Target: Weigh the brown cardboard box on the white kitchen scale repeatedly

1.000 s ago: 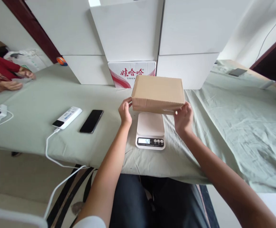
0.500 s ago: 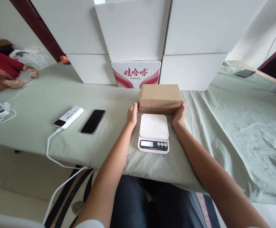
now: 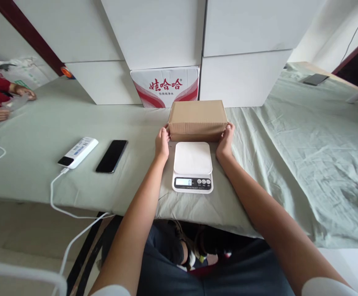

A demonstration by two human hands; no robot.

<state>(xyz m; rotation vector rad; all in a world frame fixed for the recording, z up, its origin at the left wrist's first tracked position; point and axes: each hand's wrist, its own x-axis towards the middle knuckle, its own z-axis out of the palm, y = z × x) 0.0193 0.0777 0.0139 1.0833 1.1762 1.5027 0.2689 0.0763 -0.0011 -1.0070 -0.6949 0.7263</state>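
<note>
A closed brown cardboard box (image 3: 197, 112) sits on the green-grey tablecloth behind a white kitchen scale (image 3: 192, 159). My left hand (image 3: 162, 144) grips the box's left side, with the thumb at its near corner. On the opposite side, my right hand (image 3: 226, 142) presses against the right end. The far fingers of both hands are partly hidden by the box. Nothing lies on the scale's platform, and its lit display appears to read 0. The box stands just beyond the scale's far edge.
A black smartphone (image 3: 112, 156) and a white power bank (image 3: 78, 153) with a cable lie to the left. White cartons (image 3: 240, 78) and a red-and-white printed carton (image 3: 165, 86) stand behind. Another person's hands (image 3: 23, 91) hold clear plastic at far left.
My view has shifted, so the table's things appear further left and slightly higher. Both hands remain on the box, which stays behind the scale.
</note>
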